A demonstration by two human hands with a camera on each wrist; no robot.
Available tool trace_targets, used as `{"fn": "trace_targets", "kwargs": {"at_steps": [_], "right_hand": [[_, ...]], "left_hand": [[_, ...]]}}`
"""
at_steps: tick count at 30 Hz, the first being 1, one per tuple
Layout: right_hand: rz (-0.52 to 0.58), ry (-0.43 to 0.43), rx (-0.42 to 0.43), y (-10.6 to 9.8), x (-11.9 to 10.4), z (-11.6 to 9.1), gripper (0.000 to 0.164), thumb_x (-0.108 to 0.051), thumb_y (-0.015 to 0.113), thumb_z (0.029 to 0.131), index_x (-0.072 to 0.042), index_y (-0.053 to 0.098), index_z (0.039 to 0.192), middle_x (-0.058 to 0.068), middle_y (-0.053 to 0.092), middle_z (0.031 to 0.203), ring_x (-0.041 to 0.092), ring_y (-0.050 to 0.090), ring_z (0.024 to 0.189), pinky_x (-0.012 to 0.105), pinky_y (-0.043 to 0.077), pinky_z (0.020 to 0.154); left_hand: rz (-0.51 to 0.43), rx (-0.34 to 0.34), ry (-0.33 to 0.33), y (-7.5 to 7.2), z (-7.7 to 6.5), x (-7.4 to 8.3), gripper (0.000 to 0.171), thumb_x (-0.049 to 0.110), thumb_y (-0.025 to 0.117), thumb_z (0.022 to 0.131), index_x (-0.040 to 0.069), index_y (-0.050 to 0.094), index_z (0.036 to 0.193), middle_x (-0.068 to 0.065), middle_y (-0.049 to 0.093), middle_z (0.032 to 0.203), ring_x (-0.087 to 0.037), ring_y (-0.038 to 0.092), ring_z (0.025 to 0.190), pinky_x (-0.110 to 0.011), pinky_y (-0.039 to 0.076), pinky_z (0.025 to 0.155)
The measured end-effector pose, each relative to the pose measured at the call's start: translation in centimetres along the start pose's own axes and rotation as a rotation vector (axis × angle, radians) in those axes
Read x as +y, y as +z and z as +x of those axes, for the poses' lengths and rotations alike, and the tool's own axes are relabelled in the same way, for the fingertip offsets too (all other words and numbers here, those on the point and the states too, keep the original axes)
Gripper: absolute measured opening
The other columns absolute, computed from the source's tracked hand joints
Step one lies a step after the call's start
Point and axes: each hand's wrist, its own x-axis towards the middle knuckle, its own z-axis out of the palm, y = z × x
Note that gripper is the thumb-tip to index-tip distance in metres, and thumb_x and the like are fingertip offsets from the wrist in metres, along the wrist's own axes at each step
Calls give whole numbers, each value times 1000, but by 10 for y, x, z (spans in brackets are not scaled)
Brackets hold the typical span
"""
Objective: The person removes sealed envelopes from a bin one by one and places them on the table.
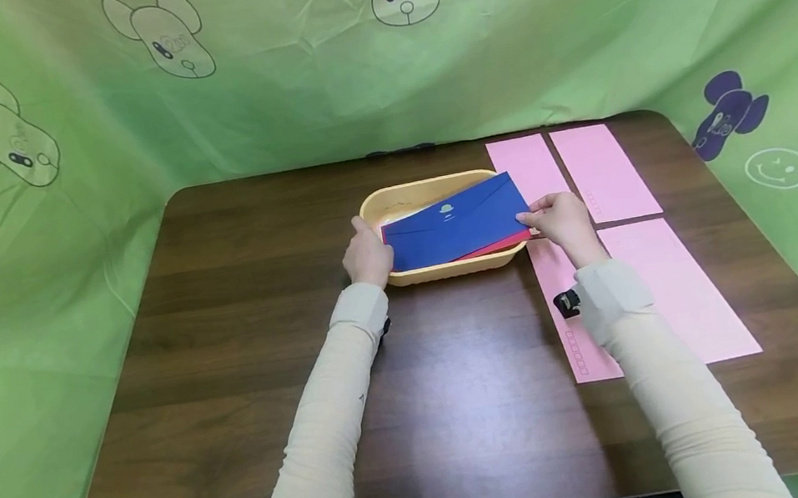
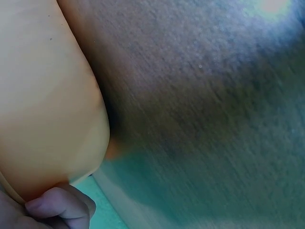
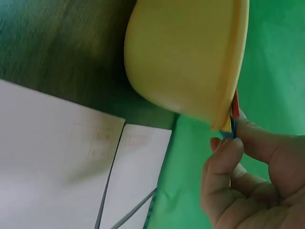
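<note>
Blue envelope (image 1: pixel 460 228) is found inside a yellow tray (image 1: pixel 447 271), within a place closed at the back and the sides by green cloth (image 1: pixel 261 124). In front of this cloth a wide brown table (image 1: pixel 230 347) is placed, and on its right part several pink sheets (image 1: pixel 685 295) are laid in two rows. The tray is set beyond the middle, with its right end near these sheets. In it the envelope is laid slantwise, so that its right end is brought up to the rim, and below its lower edge a strip of red paper (image 1: pixel 504 244) is shown. By the left hand (image 1: pixel 368 255) the left end of the tray is gripped, with fingers curled at the rim. By the right hand (image 1: pixel 563 220) the right end of the envelope is pinched between thumb and finger; whether the red paper is pinched too cannot be told. The step in hand is judged to be the placing or the drawing out of the envelope; which one, cannot be told. For the next move, a steady tray and a firm pinch are probably called for.
</note>
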Motion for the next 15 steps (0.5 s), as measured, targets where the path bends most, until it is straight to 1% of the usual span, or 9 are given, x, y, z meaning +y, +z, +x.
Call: {"fn": "trace_targets", "kwargs": {"at_steps": [1, 3, 5, 7, 9, 12, 13, 15], "right_hand": [[3, -4, -8, -2, 1, 0, 36, -23, 67, 88, 9, 65, 105, 23, 70, 94, 9, 57, 67, 22, 40, 62], [18, -10, -21, -7, 3, 1, 36, -22, 65, 90, 10, 64, 106, 18, 71, 85, 2, 54, 60, 20, 41, 59], [33, -7, -28, -11, 5, 2, 36, -21, 63, 91, 11, 64, 107, 6, 68, 71, -4, 50, 55, 16, 41, 56], [106, 16, -54, -14, 8, 3, 37, -19, 60, 93, 13, 61, 111, -5, 62, 63, -8, 50, 53, 13, 44, 55], [202, 53, -88, -17, 12, 3, 39, -17, 57, 95, 15, 57, 116, -15, 56, 61, -10, 52, 52, 10, 47, 56], [354, 117, -127, -22, 17, 2, 41, -14, 55, 96, 17, 49, 123, -19, 53, 64, -11, 56, 55, 9, 50, 61], [384, 131, -128, -24, 19, 1, 40, -14, 55, 96, 15, 50, 122, -19, 53, 65, -11, 56, 56, 9, 51, 62], [445, 152, -126, -29, 24, 0, 30, -14, 55, 95, 8, 54, 116, -20, 54, 67, -10, 57, 57, 9, 51, 63]], "left_hand": [[-1, -1, -2, 0, 0, 0, 50, 16, 59, 88, 8, 30, 129, -19, 68, 105, -34, 67, 95, -47, 53, 80], [-2, -4, -6, 0, 0, 1, 51, 16, 59, 88, 8, 30, 129, -19, 68, 105, -34, 67, 95, -47, 53, 80], [2, -5, -11, 0, 0, 1, 51, 17, 59, 88, 8, 30, 129, -19, 68, 105, -34, 67, 95, -46, 53, 80], [8, -6, -14, 0, -1, 1, 51, 17, 59, 88, 8, 30, 129, -19, 68, 104, -34, 67, 94, -46, 53, 80], [11, -7, -15, 0, -1, 1, 51, 18, 59, 89, 8, 30, 130, -18, 68, 104, -34, 67, 94, -46, 53, 80], [12, -10, -15, 0, 0, 1, 52, 18, 59, 89, 8, 29, 131, -18, 68, 105, -33, 67, 95, -45, 53, 80], [12, -11, -15, 1, 0, 1, 52, 18, 59, 89, 8, 29, 131, -18, 68, 105, -33, 67, 96, -45, 53, 80], [14, -13, -15, 1, 1, 1, 54, 18, 59, 89, 9, 27, 132, -18, 68, 104, -33, 67, 96, -45, 53, 80]]}}
